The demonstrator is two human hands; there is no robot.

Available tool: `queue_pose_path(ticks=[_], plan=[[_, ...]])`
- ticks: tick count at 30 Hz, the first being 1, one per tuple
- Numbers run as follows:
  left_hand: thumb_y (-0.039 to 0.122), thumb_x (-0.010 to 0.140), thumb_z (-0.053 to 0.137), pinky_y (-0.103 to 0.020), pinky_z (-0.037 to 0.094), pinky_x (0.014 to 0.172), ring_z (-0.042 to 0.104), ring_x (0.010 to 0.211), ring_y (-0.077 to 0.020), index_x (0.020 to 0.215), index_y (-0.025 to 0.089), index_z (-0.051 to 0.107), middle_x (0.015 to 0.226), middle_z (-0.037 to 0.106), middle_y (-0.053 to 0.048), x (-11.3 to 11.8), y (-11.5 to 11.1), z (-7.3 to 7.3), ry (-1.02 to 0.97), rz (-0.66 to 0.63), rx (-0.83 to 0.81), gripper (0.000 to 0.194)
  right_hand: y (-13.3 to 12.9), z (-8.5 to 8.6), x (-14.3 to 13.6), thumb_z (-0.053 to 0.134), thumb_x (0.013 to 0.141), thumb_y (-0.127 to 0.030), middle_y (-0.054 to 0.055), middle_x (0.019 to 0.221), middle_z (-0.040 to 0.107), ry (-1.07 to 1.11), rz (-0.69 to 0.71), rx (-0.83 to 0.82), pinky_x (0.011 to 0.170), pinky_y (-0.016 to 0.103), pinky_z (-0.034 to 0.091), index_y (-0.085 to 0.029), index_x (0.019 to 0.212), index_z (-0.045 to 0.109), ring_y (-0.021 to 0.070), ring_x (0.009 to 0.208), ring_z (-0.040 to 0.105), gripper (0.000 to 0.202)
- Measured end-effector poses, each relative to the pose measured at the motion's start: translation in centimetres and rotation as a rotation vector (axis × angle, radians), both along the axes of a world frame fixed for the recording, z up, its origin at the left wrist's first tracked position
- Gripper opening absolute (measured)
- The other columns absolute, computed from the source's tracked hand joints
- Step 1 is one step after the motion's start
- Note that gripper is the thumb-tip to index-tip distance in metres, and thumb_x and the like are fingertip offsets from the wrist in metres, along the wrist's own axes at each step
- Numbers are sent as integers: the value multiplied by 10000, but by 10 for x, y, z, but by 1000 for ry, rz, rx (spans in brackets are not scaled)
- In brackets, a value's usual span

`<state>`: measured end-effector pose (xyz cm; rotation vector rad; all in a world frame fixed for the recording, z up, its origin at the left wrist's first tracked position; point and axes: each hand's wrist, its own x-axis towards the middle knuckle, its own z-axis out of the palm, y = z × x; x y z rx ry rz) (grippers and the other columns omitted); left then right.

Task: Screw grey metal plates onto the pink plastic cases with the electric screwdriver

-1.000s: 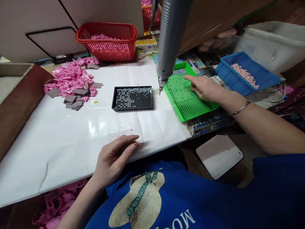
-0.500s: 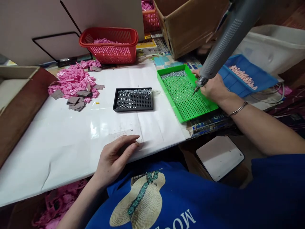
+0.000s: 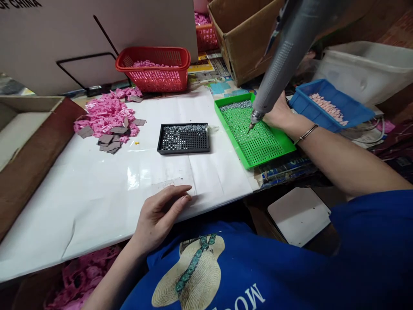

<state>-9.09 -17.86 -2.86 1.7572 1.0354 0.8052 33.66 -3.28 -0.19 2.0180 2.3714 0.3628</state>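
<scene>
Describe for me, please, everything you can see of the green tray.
The green tray is shallow and rectangular, apparently plastic, with raised walls and a floor of small round holes. Small silvery pieces, probably screws, lie heaped at its far end; the nearest rows look unfilled. It lies flat to the right of the black tray. A gray power driver hides part of it, and the right hand is at its right side, contact unclear.

Electric screwdriver (image 3: pixel 279 73): swings from between the black tray (image 3: pixel 183 151) and the green tray (image 3: pixel 272 156) until its bit is over the green one
Right hand (image 3: pixel 279 113): pointing fingers now hidden behind the screwdriver
"OF CHINA" lettering (image 3: pixel 20 4): comes into view
</scene>
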Motion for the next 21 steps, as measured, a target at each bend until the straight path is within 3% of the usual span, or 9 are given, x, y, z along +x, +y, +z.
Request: queue_pose_path(ticks=[4, 8, 11, 15, 18, 21], plan=[[310, 947, 644, -198, 526, 744, 705, 808, -125, 1087, 262, 728, 899, 747, 12, -1, 0, -1, -3, -12, 5, 170, 1, 13, -10, 589, 934, -302, 178, 1293, 582, -73, -56, -166, 1033, 485, 297, -117, 1013, 645, 341, 1256, 390, 208], [301, 954, 635, -207, 524, 756, 703, 813, -126, 1085, 261, 724, 902, 743, 12, -2, -1, -4, -25, -8, 1, 163, -1, 19, -15, 562, 909, -245, 159, 1162, 627, -127, -12, -200, 1026, 506, 299, -129, 868, 672, 343, 1222, 430, 165], [305, 955, 632, -215, 528, 762, 708, 816, -130, 1087, 251, 723, 906, 747, 5, -2, -1, -4, -33, -13, 2, 168, -7, 20, -14, 545, 914, -244, 128, 1147, 652, -84, 45, -169, 1054, 510, 297, -153, 923, 697, 323, 1214, 461, 178], [322, 953, 629, -234, 536, 758, 715, 812, -146, 1086, 232, 726, 910, 754, -13, -1, 0, -1, -23, -18, 1, 188, -18, 12, -6, 486, 935, -171, 134, 1335, 614, -12, 41, -92, 1100, 547, 255, -152, 1088, 702, 334, 1319, 409, 265], [337, 953, 623, -247, 540, 749, 715, 801, -157, 1072, 221, 730, 895, 755, -21, 0, 0, 0, -15, -15, -6, 198, -24, 6, 2, 503, 926, -146, 102, 1435, 569, 3, 46, -85, 1133, 560, 231, -168, 1020, 714, 328, 1392, 349, 231], [341, 951, 624, -250, 541, 748, 714, 803, -159, 1064, 222, 732, 897, 753, -23, 0, -1, -1, -17, -13, 0, 197, -29, 8, 5, 517, 933, -173, 63, 1356, 633, 68, 72, -53, 1125, 542, 274, -224, 950, 714, 298, 1343, 412, 204]])
